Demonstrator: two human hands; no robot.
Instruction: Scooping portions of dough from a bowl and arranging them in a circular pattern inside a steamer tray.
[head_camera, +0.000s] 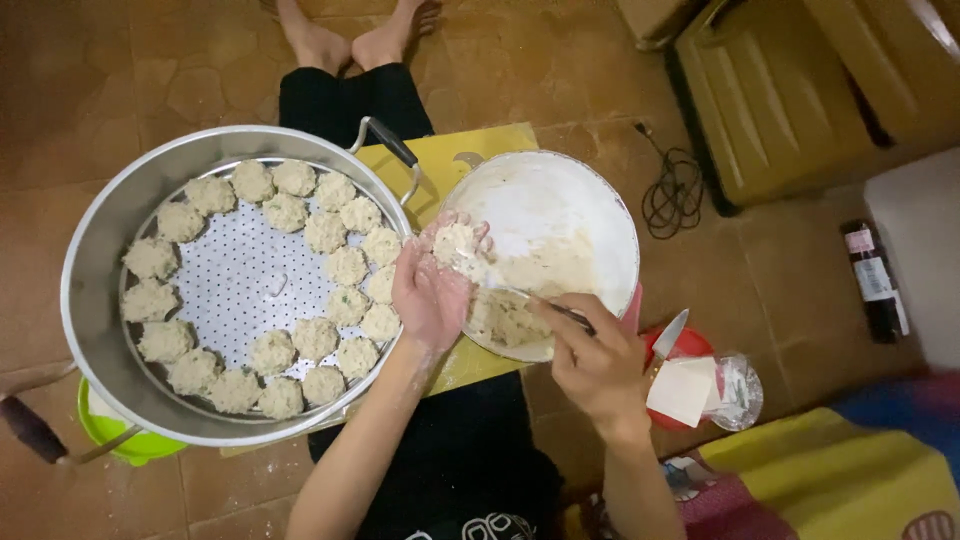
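Pale, crumbly mixture (455, 243) is cupped in the left hand (432, 285), whose fingers are held loosely together and curled up around the lump, just over the rim of a white bowl (560, 205). A spoon (520, 295) is gripped by the right hand (600, 365), its fingers pinched on the dark handle, the tip reaching toward the lump in the left palm. More of the same mixture is smeared along the near side of the bowl. Beside the right hand, a red dish (688, 345) with a knife (668, 335) and a white folded packet (683, 390) is seen on the floor. To the left, a large metal steamer pot (95, 300) is set, its perforated tray (235, 285) ringed with shaped mixture balls (315, 338). A yellow board (470, 150) lies beneath bowl and pot. Farther off, a dark bottle (875, 280) and a coiled cable (672, 195) rest on the brown tiled floor (120, 70).
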